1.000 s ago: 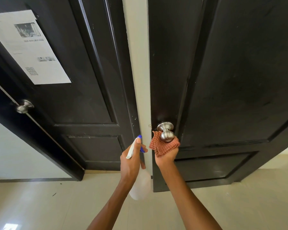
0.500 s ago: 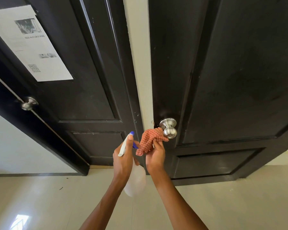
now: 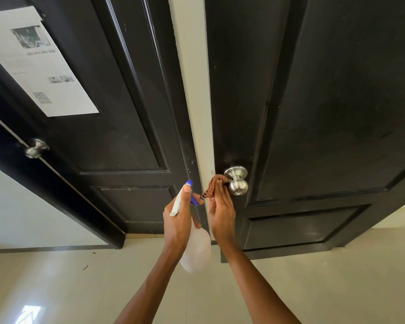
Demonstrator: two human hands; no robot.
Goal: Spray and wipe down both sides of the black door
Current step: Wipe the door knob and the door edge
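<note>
With the round brushed-steel knob (image 3: 237, 181) of the right-hand black panelled door (image 3: 325, 113) as the landmark, the far left holds a white printed paper sheet (image 3: 36, 64) stuck high on a second black panelled door (image 3: 117, 101), well up and left of that knob. Lower on that left door's edge sits a smaller silver door knob (image 3: 35, 148), at roughly the landmark's height. A cream wall strip (image 3: 192, 78) runs upward between the two doors, just left of the landmark. Below and left of the knob, the left hand (image 3: 179, 220) grips a translucent white spray bottle with a blue nozzle (image 3: 197, 249), thumb lying along the white trigger head. Immediately left of the knob, the right hand (image 3: 221, 211) holds a bunched orange checked cloth (image 3: 212, 187), fingers extended up along it; the cloth touches the knob's neck. Pale glossy floor tiles (image 3: 313, 288) spread beneath the landmark.
</note>
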